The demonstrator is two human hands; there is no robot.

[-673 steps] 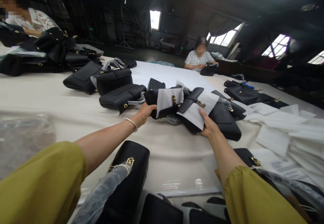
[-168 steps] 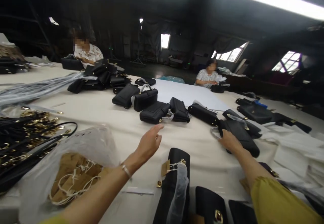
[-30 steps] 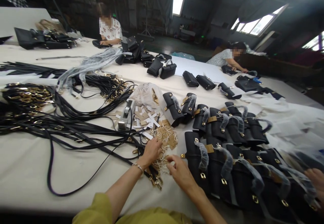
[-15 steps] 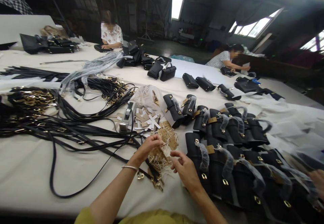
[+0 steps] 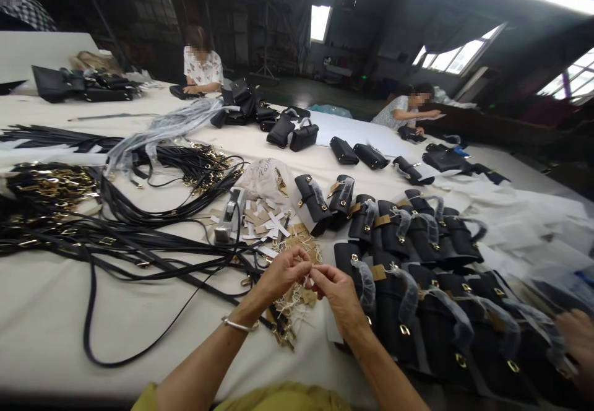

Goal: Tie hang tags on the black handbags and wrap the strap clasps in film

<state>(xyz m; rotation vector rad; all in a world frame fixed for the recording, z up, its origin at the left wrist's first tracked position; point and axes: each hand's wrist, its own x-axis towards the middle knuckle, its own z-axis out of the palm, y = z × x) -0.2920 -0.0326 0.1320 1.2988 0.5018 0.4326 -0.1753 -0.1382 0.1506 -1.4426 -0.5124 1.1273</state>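
I have the left hand [image 5: 282, 273] and right hand [image 5: 338, 288] meeting at the fingertips, both pinched closed; I cannot tell what, if anything, they grip. Just beneath them, tags [image 5: 309, 298] with tangled strings [image 5: 294, 311] lie on the counter [image 5: 41, 318]. I see black bags [image 5: 390, 309] rowed to the right, straps [image 5: 118, 203] spread to the left, then a dispenser [image 5: 229, 213]; across the counter, one person [image 5: 204, 69] is far left, another person [image 5: 392, 112] far right.

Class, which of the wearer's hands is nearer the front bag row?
Right. The right hand is beside the left end of the front row; the left hand is farther left, above tags.
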